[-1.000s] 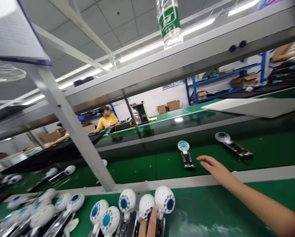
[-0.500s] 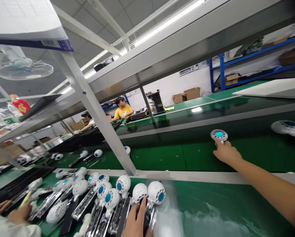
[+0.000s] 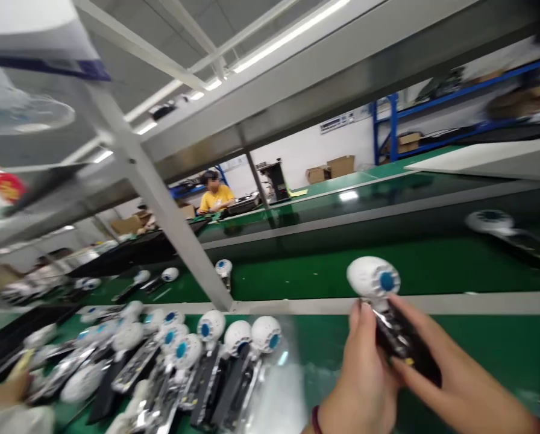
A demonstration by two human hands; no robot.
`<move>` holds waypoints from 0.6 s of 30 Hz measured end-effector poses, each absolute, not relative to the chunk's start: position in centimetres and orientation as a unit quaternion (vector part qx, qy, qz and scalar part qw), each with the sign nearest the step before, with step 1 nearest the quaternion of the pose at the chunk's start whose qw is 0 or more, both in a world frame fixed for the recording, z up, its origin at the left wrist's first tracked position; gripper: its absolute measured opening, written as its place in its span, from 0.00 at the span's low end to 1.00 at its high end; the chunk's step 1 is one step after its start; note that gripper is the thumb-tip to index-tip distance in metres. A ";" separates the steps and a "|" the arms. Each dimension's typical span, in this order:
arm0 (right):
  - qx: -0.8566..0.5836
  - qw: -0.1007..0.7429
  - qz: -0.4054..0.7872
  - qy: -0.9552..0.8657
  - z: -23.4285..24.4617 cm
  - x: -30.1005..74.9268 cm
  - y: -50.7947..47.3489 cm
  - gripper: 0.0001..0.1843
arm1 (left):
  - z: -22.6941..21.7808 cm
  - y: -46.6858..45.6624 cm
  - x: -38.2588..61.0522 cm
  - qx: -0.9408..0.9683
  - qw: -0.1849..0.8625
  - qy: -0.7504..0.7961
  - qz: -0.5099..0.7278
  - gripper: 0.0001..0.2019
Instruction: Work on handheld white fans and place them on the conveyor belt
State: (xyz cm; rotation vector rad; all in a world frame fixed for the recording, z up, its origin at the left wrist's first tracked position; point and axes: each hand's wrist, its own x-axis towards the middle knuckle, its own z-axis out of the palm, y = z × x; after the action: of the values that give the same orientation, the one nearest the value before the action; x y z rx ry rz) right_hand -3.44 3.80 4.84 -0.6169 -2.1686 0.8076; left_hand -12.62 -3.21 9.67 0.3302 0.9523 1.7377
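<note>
Both hands grip one handheld fan (image 3: 373, 277) above the green bench (image 3: 324, 355), just on the near side of the metal rail (image 3: 297, 305) that borders the conveyor belt (image 3: 306, 274). The left hand (image 3: 364, 374) closes its fingers around the neck below the white, blue-centred head. The right hand (image 3: 451, 380) wraps the lower end of the dark handle (image 3: 390, 334), which looks open, with board parts exposed. The head points up and away from the person.

To the left, a row of similar fans (image 3: 238, 337) lies tightly packed on the bench, heads toward the rail. Another fan (image 3: 489, 222) lies well apart on the belt, and a co-worker's hand (image 3: 5, 389) rests at the far left edge.

The picture is blurred by motion, so the finger contact is not fully clear. The main risk seems to be fingers pressing on the exposed board and bending or loosening small parts. A loose hold at the neck could also let the heavier head tip out toward the belt.
</note>
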 end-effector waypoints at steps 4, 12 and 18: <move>-0.240 0.325 0.472 -0.783 5.4 2.4 4.1 0.22 | 7.9 0.1 -10.2 0.069 0.529 0.438 0.724 0.13; -0.271 0.072 0.381 -0.881 5.7 5.5 4.7 0.07 | 4.8 2.1 -10.7 0.033 0.649 0.476 0.593 0.34; -0.256 0.042 0.265 -0.929 3.6 3.8 4.0 0.13 | 4.3 2.1 -11.1 0.019 0.652 0.490 0.579 0.36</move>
State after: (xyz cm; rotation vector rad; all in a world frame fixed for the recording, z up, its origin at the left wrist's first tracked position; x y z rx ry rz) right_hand 3.85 3.96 3.64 -0.7822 -2.8432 0.8107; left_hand -11.13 2.09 4.32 0.0425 1.1131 1.3135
